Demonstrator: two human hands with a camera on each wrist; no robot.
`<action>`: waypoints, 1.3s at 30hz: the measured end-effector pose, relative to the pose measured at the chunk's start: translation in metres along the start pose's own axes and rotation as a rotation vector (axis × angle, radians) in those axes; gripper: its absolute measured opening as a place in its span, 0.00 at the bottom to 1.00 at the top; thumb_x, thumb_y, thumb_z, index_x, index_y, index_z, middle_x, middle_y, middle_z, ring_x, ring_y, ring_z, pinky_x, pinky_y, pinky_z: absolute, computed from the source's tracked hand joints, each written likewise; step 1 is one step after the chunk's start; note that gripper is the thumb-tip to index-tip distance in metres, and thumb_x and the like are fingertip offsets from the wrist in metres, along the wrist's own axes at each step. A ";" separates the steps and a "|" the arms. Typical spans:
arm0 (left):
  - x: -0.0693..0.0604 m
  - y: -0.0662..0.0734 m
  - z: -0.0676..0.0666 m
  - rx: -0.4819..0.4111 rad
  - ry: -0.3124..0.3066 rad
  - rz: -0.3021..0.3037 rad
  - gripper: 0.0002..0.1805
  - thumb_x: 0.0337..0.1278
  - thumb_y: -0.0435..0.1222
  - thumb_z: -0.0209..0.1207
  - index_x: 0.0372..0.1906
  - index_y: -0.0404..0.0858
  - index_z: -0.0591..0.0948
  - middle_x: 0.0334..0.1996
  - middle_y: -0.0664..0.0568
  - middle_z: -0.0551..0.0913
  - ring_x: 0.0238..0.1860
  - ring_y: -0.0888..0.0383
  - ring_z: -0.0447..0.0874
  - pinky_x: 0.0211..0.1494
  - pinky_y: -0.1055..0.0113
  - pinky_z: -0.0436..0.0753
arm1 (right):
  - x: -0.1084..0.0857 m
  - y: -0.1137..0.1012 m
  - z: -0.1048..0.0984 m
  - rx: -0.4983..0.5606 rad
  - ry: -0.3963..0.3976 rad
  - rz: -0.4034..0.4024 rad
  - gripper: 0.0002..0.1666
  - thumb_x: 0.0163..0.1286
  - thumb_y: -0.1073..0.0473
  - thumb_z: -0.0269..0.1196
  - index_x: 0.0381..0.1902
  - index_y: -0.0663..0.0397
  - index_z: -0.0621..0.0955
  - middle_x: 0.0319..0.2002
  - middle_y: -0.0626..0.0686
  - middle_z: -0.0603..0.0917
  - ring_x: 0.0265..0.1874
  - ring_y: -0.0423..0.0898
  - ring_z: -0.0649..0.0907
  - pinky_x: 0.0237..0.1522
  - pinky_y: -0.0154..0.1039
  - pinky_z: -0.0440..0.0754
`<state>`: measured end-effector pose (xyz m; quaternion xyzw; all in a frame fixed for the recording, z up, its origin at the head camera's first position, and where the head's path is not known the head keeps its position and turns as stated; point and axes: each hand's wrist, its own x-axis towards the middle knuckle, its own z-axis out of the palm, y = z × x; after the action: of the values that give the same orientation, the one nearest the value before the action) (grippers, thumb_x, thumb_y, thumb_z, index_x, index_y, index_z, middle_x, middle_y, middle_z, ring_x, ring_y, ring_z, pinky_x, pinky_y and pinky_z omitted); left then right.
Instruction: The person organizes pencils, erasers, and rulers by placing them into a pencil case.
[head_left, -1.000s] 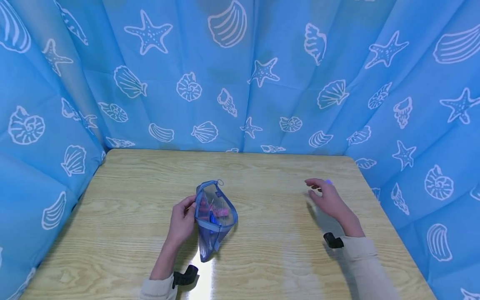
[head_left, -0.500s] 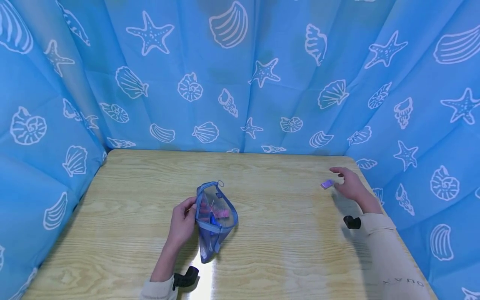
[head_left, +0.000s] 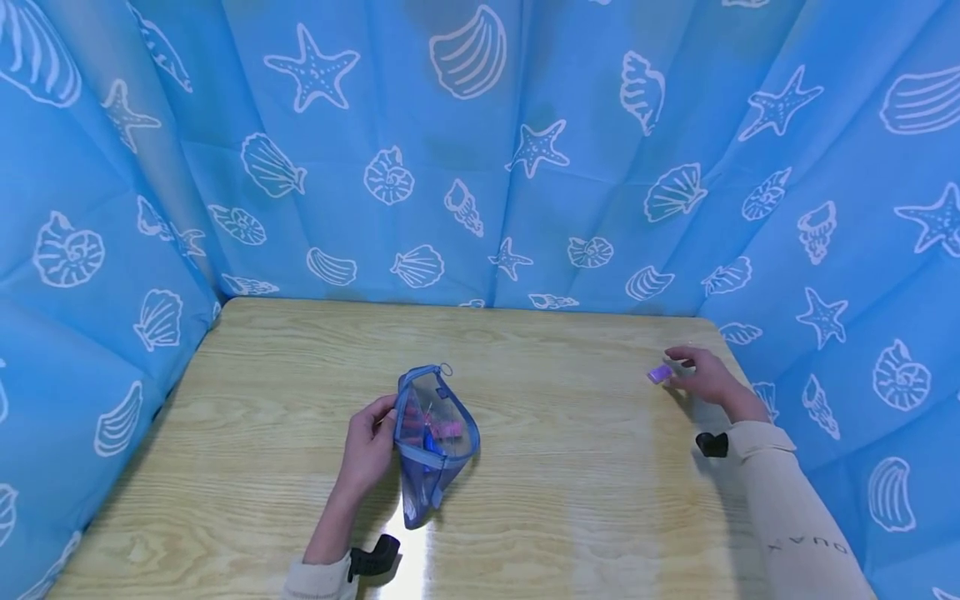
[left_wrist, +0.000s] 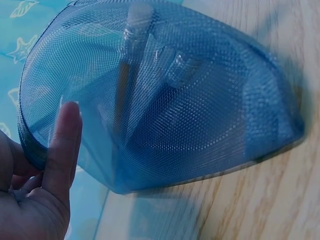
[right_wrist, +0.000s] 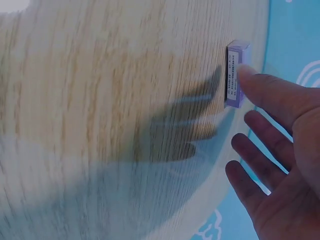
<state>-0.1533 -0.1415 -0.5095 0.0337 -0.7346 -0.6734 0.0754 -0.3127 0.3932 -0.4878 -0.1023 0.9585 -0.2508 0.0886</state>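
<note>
My left hand [head_left: 371,446] pinches the rim of a blue mesh zip pouch [head_left: 438,483] between thumb and fingers. The pouch stands with its mouth spread. Inside lie a pink item [head_left: 447,429] and a bright blue item [head_left: 430,440]; through the mesh, a brush-like shape [left_wrist: 132,55] shows in the left wrist view. At the table's far right, my right hand [head_left: 708,377] is at a small purple box [head_left: 660,374]. The thumb overlaps the box [right_wrist: 232,75] in the right wrist view, while the other visible fingers are spread apart from it.
Both hands work over a wooden table [head_left: 555,417]. A blue curtain [head_left: 450,150] with white shells and starfish hangs behind it and along both sides. The purple box lies near the table's right edge.
My right hand has moved right, past the purple box, and its thumb now comes up against the box. The left hand keeps hold of the pouch in the same place.
</note>
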 end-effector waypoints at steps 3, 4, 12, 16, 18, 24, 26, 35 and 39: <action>0.000 0.000 0.000 0.001 -0.003 -0.001 0.16 0.75 0.24 0.46 0.57 0.24 0.80 0.44 0.33 0.84 0.34 0.62 0.81 0.36 0.74 0.81 | 0.000 0.001 0.002 -0.010 -0.003 0.001 0.34 0.66 0.66 0.67 0.66 0.76 0.71 0.62 0.77 0.73 0.59 0.73 0.74 0.59 0.66 0.75; 0.000 0.000 0.000 0.001 -0.003 -0.001 0.16 0.75 0.24 0.46 0.57 0.24 0.80 0.44 0.33 0.84 0.35 0.61 0.81 0.36 0.74 0.81 | 0.000 0.002 0.003 -0.011 -0.003 -0.003 0.33 0.65 0.67 0.67 0.65 0.76 0.71 0.60 0.77 0.75 0.57 0.72 0.74 0.59 0.66 0.76; 0.000 -0.001 0.000 0.001 -0.008 0.003 0.16 0.75 0.25 0.46 0.57 0.24 0.80 0.44 0.33 0.84 0.35 0.60 0.81 0.37 0.73 0.82 | 0.003 0.006 0.008 -0.014 0.004 -0.053 0.30 0.62 0.71 0.68 0.61 0.77 0.75 0.51 0.76 0.80 0.49 0.68 0.80 0.52 0.60 0.80; 0.000 -0.003 0.001 0.003 -0.006 0.002 0.16 0.75 0.25 0.46 0.56 0.24 0.80 0.44 0.33 0.84 0.36 0.60 0.82 0.39 0.73 0.82 | 0.003 0.004 0.010 -0.016 -0.021 -0.033 0.30 0.64 0.69 0.67 0.62 0.77 0.74 0.52 0.75 0.80 0.48 0.67 0.80 0.49 0.57 0.81; 0.000 -0.004 0.001 0.001 -0.005 0.000 0.16 0.75 0.25 0.46 0.56 0.24 0.80 0.44 0.33 0.84 0.36 0.61 0.82 0.38 0.73 0.83 | 0.003 0.002 0.011 -0.014 -0.028 -0.017 0.30 0.65 0.68 0.67 0.62 0.76 0.74 0.52 0.74 0.80 0.50 0.67 0.79 0.50 0.58 0.81; 0.000 -0.004 0.001 -0.005 -0.002 -0.002 0.16 0.75 0.24 0.46 0.56 0.24 0.80 0.43 0.33 0.84 0.34 0.62 0.82 0.36 0.73 0.83 | 0.004 0.002 0.012 -0.003 -0.030 0.025 0.25 0.71 0.62 0.65 0.60 0.73 0.76 0.52 0.71 0.80 0.50 0.65 0.78 0.51 0.59 0.80; -0.001 -0.004 0.002 -0.007 -0.005 -0.002 0.16 0.75 0.24 0.46 0.56 0.24 0.80 0.43 0.33 0.83 0.34 0.61 0.82 0.36 0.73 0.83 | 0.004 0.002 0.013 -0.001 -0.031 0.033 0.23 0.72 0.59 0.65 0.57 0.72 0.78 0.50 0.69 0.80 0.48 0.63 0.78 0.49 0.55 0.80; -0.001 -0.005 0.004 -0.014 -0.019 -0.004 0.16 0.76 0.25 0.46 0.57 0.24 0.80 0.45 0.32 0.84 0.37 0.56 0.85 0.38 0.72 0.84 | 0.000 0.006 0.017 0.002 0.005 0.031 0.18 0.75 0.55 0.63 0.47 0.69 0.80 0.43 0.64 0.82 0.42 0.57 0.79 0.42 0.46 0.79; -0.001 -0.005 0.005 -0.012 -0.015 -0.003 0.16 0.76 0.25 0.46 0.56 0.24 0.80 0.45 0.32 0.84 0.38 0.55 0.85 0.39 0.72 0.84 | -0.001 0.011 0.021 -0.014 0.030 0.015 0.18 0.75 0.56 0.63 0.47 0.71 0.79 0.42 0.65 0.81 0.41 0.57 0.79 0.43 0.47 0.78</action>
<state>-0.1535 -0.1367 -0.5151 0.0295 -0.7312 -0.6780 0.0692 -0.3088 0.3936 -0.5109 -0.0921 0.9622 -0.2452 0.0753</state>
